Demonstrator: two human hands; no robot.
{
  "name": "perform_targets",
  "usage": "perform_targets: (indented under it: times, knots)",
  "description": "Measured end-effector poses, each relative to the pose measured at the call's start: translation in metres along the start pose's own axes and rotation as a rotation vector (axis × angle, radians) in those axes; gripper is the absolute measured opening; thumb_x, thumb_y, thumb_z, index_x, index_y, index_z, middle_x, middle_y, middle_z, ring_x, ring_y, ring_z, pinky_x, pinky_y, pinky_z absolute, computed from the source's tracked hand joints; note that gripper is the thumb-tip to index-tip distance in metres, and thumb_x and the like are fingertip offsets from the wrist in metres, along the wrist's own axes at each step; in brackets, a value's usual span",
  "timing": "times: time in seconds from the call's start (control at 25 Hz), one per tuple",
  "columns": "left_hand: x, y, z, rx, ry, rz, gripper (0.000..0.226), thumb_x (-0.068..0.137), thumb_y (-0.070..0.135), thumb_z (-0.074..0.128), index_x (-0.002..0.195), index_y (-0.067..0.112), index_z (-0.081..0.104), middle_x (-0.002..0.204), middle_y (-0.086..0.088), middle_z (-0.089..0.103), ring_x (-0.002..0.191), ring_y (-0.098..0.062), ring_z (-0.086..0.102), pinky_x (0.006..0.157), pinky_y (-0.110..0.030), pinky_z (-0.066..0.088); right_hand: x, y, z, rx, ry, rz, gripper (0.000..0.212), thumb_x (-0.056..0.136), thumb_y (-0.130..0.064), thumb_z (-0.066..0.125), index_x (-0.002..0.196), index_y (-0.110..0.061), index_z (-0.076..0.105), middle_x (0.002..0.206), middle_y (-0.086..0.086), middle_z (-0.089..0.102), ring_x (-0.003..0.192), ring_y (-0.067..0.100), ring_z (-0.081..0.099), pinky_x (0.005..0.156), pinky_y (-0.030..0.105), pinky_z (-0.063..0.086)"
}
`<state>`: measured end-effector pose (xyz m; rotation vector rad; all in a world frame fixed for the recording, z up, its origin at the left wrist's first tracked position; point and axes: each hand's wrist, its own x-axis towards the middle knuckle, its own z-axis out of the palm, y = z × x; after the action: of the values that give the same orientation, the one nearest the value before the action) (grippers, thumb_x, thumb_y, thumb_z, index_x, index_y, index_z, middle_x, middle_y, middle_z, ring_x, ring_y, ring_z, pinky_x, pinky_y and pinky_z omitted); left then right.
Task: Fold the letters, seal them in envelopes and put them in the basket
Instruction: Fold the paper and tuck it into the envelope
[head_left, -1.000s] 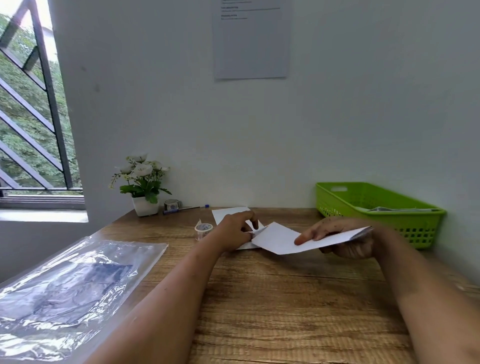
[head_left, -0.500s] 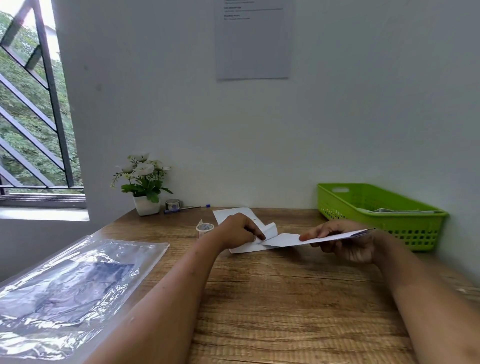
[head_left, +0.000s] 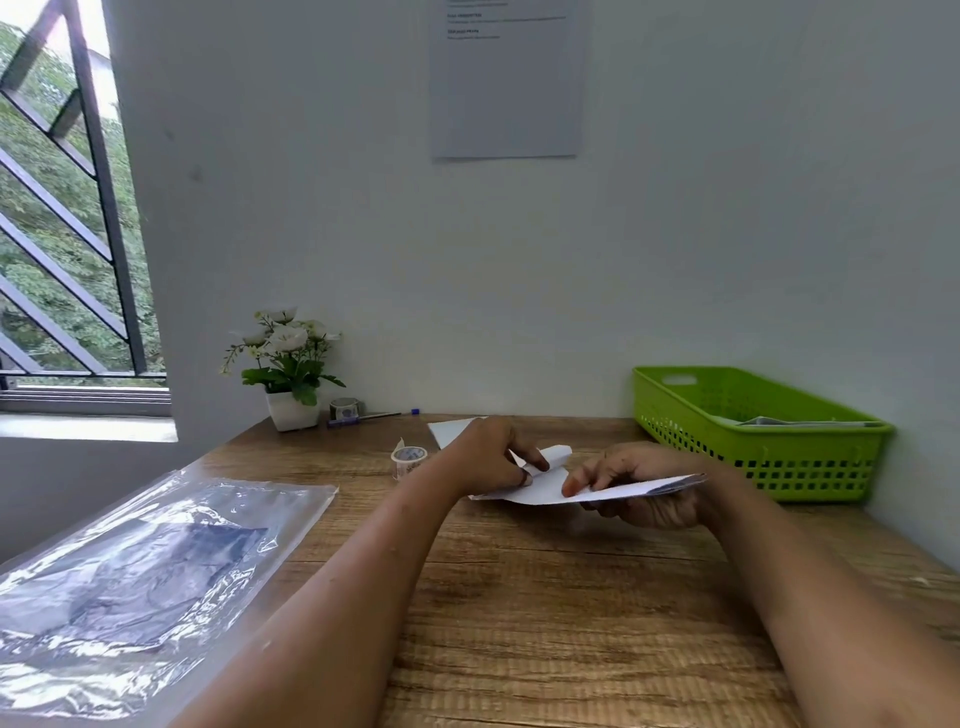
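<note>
My right hand (head_left: 641, 488) grips a white envelope (head_left: 613, 491) just above the wooden table (head_left: 545, 597), thumb on top and fingers underneath. My left hand (head_left: 493, 457) pinches a folded white letter (head_left: 556, 457) at the envelope's left end. More white paper (head_left: 449, 431) lies on the table behind my left hand. A small roll of tape (head_left: 409, 458) stands left of my left hand. The green basket (head_left: 810, 457) sits at the right against the wall, with a white envelope (head_left: 800, 422) inside it.
A clear plastic bag (head_left: 130, 582) with something dark inside covers the table's left part. A white pot of flowers (head_left: 291, 410), another tape roll (head_left: 345, 408) and a pen (head_left: 374, 417) stand at the back. The wall is close on the right.
The envelope has dropped lower and flatter toward the table. My left hand has drawn the folded letter up to the envelope's left end.
</note>
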<state>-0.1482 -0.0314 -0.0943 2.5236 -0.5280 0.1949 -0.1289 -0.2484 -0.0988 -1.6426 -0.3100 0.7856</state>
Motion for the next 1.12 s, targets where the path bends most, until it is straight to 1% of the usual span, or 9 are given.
perform_targets:
  times: [0.16, 0.24, 0.32, 0.4, 0.52, 0.68, 0.88, 1.0, 1.12]
  knots:
    - [-0.001, 0.008, 0.003, -0.043, 0.014, 0.03, 0.031, 0.078, 0.008, 0.066, 0.102, 0.025, 0.074, 0.1, 0.006, 0.069, 0.076, 0.001, 0.06, 0.064, -0.007, 0.04, 0.007, -0.001, 0.014, -0.177, 0.212, -0.105, 0.02, 0.092, 0.0, 0.046, 0.087, -0.015, 0.058, 0.076, 0.005, 0.054, 0.054, 0.01, 0.054, 0.045, 0.019, 0.044]
    - [-0.001, 0.009, 0.007, -0.004, 0.01, 0.052, 0.032, 0.078, 0.007, 0.065, 0.104, 0.026, 0.073, 0.105, 0.005, 0.069, 0.081, -0.002, 0.061, 0.066, -0.009, 0.039, 0.011, -0.003, 0.019, -0.439, 0.408, -0.14, 0.009, 0.09, -0.009, 0.058, 0.084, -0.015, 0.056, 0.074, 0.002, 0.053, 0.057, 0.009, 0.049, 0.049, 0.021, 0.037]
    - [-0.001, 0.007, 0.01, 0.043, 0.002, 0.058, 0.036, 0.08, 0.006, 0.063, 0.107, 0.027, 0.072, 0.117, 0.003, 0.066, 0.091, -0.009, 0.063, 0.074, -0.015, 0.042, 0.012, -0.006, 0.023, -0.494, 0.533, -0.158, 0.013, 0.087, -0.017, 0.065, 0.093, -0.01, 0.055, 0.077, 0.004, 0.055, 0.062, 0.011, 0.049, 0.052, 0.024, 0.035]
    - [-0.001, 0.003, 0.012, 0.059, -0.01, 0.051, 0.04, 0.081, 0.005, 0.062, 0.112, 0.029, 0.068, 0.122, 0.003, 0.064, 0.094, -0.01, 0.062, 0.082, -0.02, 0.044, 0.005, -0.011, 0.024, -0.32, 0.467, -0.101, 0.031, 0.084, -0.018, 0.069, 0.106, -0.01, 0.048, 0.083, 0.008, 0.057, 0.063, 0.014, 0.052, 0.051, 0.026, 0.041]
    - [-0.001, -0.002, 0.014, 0.004, -0.014, 0.016, 0.049, 0.081, 0.007, 0.065, 0.122, 0.031, 0.06, 0.114, 0.001, 0.067, 0.095, -0.008, 0.06, 0.089, -0.022, 0.046, -0.021, -0.024, 0.027, -0.342, 0.151, 0.132, 0.051, 0.079, -0.01, 0.074, 0.116, -0.023, 0.041, 0.075, 0.006, 0.067, 0.055, 0.015, 0.063, 0.049, 0.028, 0.054]
    - [0.0, -0.006, 0.017, -0.051, -0.008, -0.009, 0.048, 0.079, 0.009, 0.069, 0.122, 0.028, 0.058, 0.106, -0.002, 0.069, 0.094, -0.006, 0.061, 0.093, -0.023, 0.048, -0.031, -0.034, 0.045, -0.599, -0.042, 0.313, 0.035, 0.08, -0.003, 0.071, 0.099, -0.016, 0.045, 0.079, 0.009, 0.062, 0.057, 0.013, 0.068, 0.051, 0.022, 0.056]
    - [0.002, -0.004, 0.016, -0.006, 0.042, 0.022, 0.03, 0.078, 0.007, 0.071, 0.107, 0.015, 0.068, 0.103, -0.003, 0.071, 0.096, -0.011, 0.066, 0.089, -0.023, 0.051, -0.026, -0.038, 0.066, -0.792, -0.019, 0.339, 0.037, 0.076, -0.006, 0.076, 0.096, -0.017, 0.047, 0.079, 0.003, 0.049, 0.046, 0.005, 0.052, 0.045, 0.014, 0.049]
    - [0.002, -0.001, 0.016, -0.007, 0.063, 0.048, 0.028, 0.079, 0.005, 0.068, 0.105, 0.016, 0.069, 0.103, -0.001, 0.071, 0.096, -0.01, 0.065, 0.087, -0.021, 0.052, -0.024, -0.038, 0.061, -0.78, 0.073, 0.202, 0.038, 0.071, -0.012, 0.081, 0.095, -0.017, 0.052, 0.085, 0.004, 0.047, 0.05, 0.007, 0.049, 0.046, 0.016, 0.047]
    - [0.001, 0.0, 0.018, -0.045, 0.075, 0.06, 0.028, 0.078, 0.0, 0.064, 0.1, 0.016, 0.071, 0.099, -0.002, 0.072, 0.093, -0.01, 0.066, 0.082, -0.018, 0.052, -0.016, -0.031, 0.054, -0.891, 0.225, 0.021, 0.027, 0.071, -0.028, 0.081, 0.085, -0.022, 0.058, 0.081, 0.001, 0.053, 0.056, 0.011, 0.052, 0.047, 0.02, 0.047]
